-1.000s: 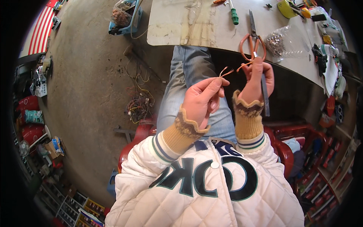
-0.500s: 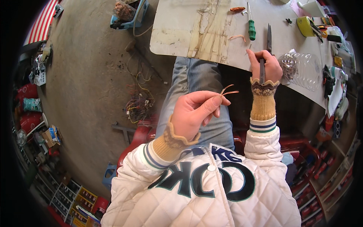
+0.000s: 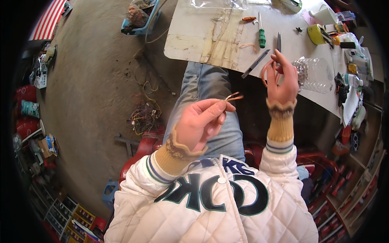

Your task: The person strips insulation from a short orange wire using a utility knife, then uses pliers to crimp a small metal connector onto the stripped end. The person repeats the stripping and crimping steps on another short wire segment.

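My left hand (image 3: 199,120) is over my lap, its thumb and forefinger pinching thin wires (image 3: 232,97). Two short coppery ends fan out past the fingertips. At the table's near edge, my right hand (image 3: 282,79) closes on a pair of scissors. The dark scissor blades (image 3: 278,41) point away from me, and an orange handle loop (image 3: 264,73) shows left of my fingers. To the left of that hand, a slim dark grey knife (image 3: 256,63) lies slanted, its near end over the table edge. Farther back lies a green-handled screwdriver (image 3: 262,37).
A clear plastic jar (image 3: 318,75) lies right of my right hand, with small bits inside. A yellow-green cup (image 3: 316,35) of tools stands behind it. Taped strips run down the white tabletop (image 3: 184,42). On the floor are a wire tangle (image 3: 145,117) and a blue basket (image 3: 153,20).
My right hand has let go of the dark knife, which now lies on the table edge, and has taken the orange-handled scissors. My left hand keeps its pinch on the wires.
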Demonstrator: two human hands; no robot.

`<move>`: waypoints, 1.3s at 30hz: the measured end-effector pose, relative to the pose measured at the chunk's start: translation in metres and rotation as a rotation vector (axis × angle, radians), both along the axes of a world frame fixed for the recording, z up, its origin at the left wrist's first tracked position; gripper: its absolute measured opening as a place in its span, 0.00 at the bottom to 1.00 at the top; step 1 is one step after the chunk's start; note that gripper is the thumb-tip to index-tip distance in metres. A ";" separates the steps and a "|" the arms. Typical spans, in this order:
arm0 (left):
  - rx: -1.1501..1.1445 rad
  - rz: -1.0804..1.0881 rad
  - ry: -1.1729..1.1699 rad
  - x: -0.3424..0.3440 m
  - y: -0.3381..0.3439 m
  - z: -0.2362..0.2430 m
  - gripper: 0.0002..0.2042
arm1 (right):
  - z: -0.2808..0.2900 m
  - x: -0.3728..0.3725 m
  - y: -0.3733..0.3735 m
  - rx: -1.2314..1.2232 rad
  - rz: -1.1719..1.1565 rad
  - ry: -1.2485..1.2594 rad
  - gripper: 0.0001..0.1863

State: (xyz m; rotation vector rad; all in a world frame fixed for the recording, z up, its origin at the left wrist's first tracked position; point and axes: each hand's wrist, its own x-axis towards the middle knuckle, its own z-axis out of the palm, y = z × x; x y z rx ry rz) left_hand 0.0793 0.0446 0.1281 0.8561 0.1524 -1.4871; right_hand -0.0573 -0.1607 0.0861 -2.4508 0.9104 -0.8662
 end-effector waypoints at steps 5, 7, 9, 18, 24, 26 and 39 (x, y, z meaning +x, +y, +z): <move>-0.059 -0.141 -0.018 -0.001 0.018 0.018 0.11 | 0.075 -0.017 0.055 -0.081 0.506 0.020 0.26; -0.112 -0.228 -0.010 0.000 0.024 0.026 0.11 | 0.087 -0.015 0.061 -0.212 0.593 0.017 0.27; -0.155 -0.289 -0.053 0.001 0.030 0.036 0.10 | 0.099 -0.018 0.064 -0.283 0.640 0.021 0.25; -0.173 -0.527 -0.192 0.003 0.054 0.073 0.08 | 0.129 -0.034 0.086 -0.267 0.770 0.000 0.14; -0.428 -0.357 -1.053 -0.011 0.065 0.079 0.07 | 0.132 -0.047 0.110 0.289 0.704 -0.090 0.06; -0.591 -0.227 -1.596 -0.011 0.067 0.079 0.09 | 0.131 -0.051 0.123 0.638 0.647 -0.192 0.14; -0.875 -0.024 -2.473 -0.001 0.085 0.075 0.15 | 0.116 -0.068 0.188 2.109 0.373 -0.673 0.25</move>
